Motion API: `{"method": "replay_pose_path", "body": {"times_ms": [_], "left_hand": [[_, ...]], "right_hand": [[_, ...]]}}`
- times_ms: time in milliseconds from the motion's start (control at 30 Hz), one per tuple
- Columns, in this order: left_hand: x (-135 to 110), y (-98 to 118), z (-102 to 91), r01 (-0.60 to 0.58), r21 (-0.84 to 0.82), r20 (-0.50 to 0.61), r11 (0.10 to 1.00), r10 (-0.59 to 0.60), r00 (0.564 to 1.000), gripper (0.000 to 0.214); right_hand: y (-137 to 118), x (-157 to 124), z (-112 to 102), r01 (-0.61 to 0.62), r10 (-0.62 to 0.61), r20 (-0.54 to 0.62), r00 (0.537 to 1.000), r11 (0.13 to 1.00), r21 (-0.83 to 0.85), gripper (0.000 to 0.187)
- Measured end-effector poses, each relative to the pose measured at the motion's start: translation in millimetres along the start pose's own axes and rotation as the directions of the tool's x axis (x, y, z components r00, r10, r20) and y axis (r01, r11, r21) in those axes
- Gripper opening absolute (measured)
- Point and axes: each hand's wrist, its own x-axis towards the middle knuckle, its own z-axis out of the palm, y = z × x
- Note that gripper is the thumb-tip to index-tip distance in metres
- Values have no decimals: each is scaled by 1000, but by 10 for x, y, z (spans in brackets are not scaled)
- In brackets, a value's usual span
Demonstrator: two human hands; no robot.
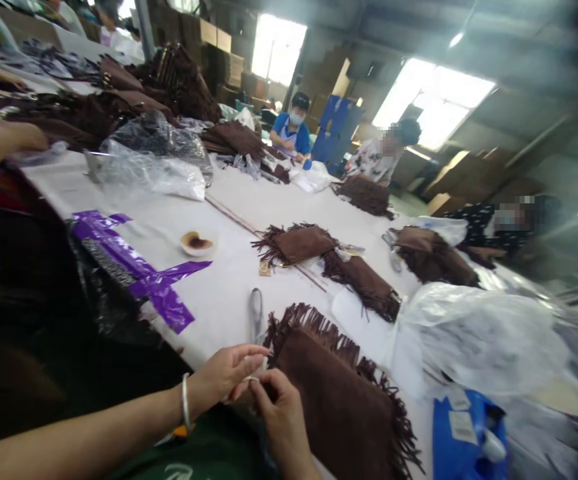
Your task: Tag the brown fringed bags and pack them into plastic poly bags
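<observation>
My left hand [226,375], with a white bangle [185,403] at its wrist, is closed in a pinch at the table's near edge. Right beside it, my right hand [281,407] is pinching as well. Between the fingertips shows something small and whitish, too blurred to name. Under and beside my right hand lies a flat dark-brown fringed suede piece [339,393], like a bag. Just beyond my fingers, a grey metal loop-shaped tool [255,310] rests on the table.
A white dish [197,245] holds brown liquid. Purple tape [141,270] marks the table's edge. More fringed brown pieces [306,243] lie ahead. Clear plastic [483,333] and a blue container [469,433] are at right. Co-workers [291,130] sit across; another person's arm [3,141] reaches in at left.
</observation>
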Motion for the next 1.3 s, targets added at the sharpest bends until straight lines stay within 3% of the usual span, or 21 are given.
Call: {"method": "replay_pose_path", "body": {"times_ms": [200,400,567,733,800,900,967,1000,1033,1100,1200,1300], "left_hand": [[-41,103,-67,-167,410,135,896,122,983,45],[-169,134,-106,-198,552,171,810,122,978,34],[-223,68,-191,-185,700,57,690,204,977,26],[-215,107,-484,-94,737,-194,669,342,919,22],[-213,113,-589,-62,732,-275,678,379,884,22],[-213,85,-645,-42,734,-332,678,412,849,23],[-204,49,-633,-49,745,-334,666,435,836,21],[-195,29,-622,-53,749,-332,661,443,832,21],[-181,8,-607,-56,748,-330,661,445,833,20],[-137,-38,-568,-64,730,-322,680,424,846,21],[-23,-133,-455,-82,664,-279,744,348,895,22],[114,-242,-274,-104,585,-200,805,267,943,22]], "right_hand": [[93,8,-65,-47,47,-89,995,999,-1,28],[226,0,20,-175,181,-109,977,983,63,30],[78,-82,-60,-156,157,-18,988,987,45,29],[46,50,-241,-107,75,-177,981,978,-179,35],[42,152,-204,-51,-25,-179,984,912,-408,39],[48,295,-35,25,-122,-79,989,678,-734,46],[83,373,62,42,-135,-38,990,544,-838,34],[112,401,82,44,-131,-29,991,520,-853,24],[146,420,76,39,-119,-30,992,534,-844,16],[227,425,-5,-8,-59,-65,996,673,-739,12],[357,367,-213,-138,99,-123,987,919,-369,27],[453,290,-372,-178,171,-157,973,984,-29,36]]}}
